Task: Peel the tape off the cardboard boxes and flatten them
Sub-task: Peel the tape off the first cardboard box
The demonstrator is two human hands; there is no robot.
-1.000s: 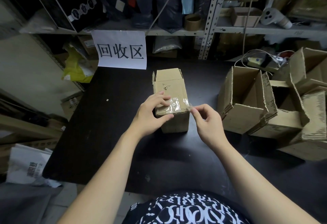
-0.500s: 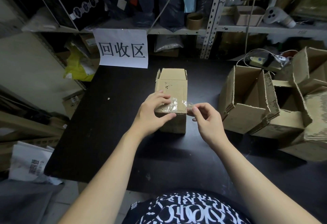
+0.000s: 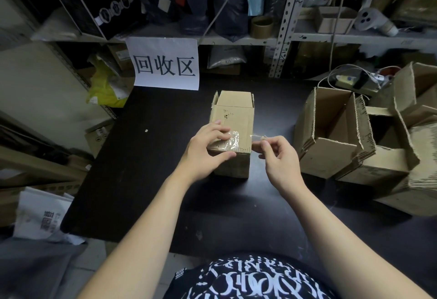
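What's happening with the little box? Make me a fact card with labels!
Box in hand: small cardboard box on the black table, flaps loose at its far end
Tape: clear tape across the box's near top edge, its right end lifted off
Left hand: left hand grips the near end of the box
Right hand: right hand pinches the loose tape end
Other boxes: opened cardboard boxes piled at the right, not flattened
Sign: white paper sign hanging behind the box

Dim storeroom, black table (image 3: 142, 168), cluttered metal shelving (image 3: 286, 22), white paper sign (image 3: 165, 64)
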